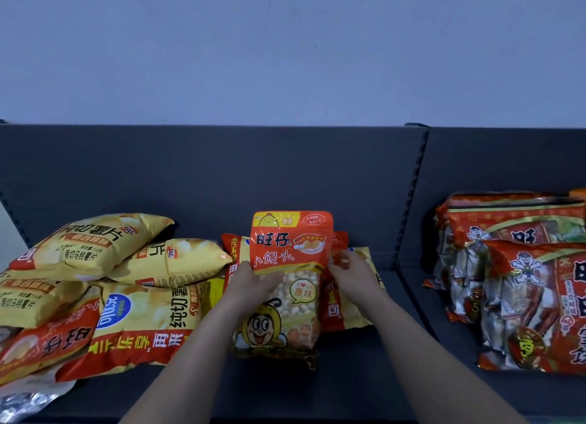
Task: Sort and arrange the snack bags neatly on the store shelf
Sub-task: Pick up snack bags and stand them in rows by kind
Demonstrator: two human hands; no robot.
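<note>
An orange and yellow bag of small round biscuits point(287, 249) stands upright in the middle of the dark grey shelf point(348, 376). My left hand point(250, 281) grips its left edge and my right hand point(348, 270) holds its right edge. Behind the bag lies a yellow and red chip bag point(352, 303), partly hidden. To the left, several yellow chip bags point(95, 249) lie heaped on one another, with an orange biscuit bag point(44, 344) at the heap's front. Red rice-cracker bags point(523, 281) are stacked in the right-hand bay.
The shelf's dark back panel point(222, 176) rises behind the bags, and a slotted upright point(410, 195) separates the two bays. A silvery bag point(25, 401) lies at the front left corner. Bare shelf shows in front of the upright bag and between it and the right stack.
</note>
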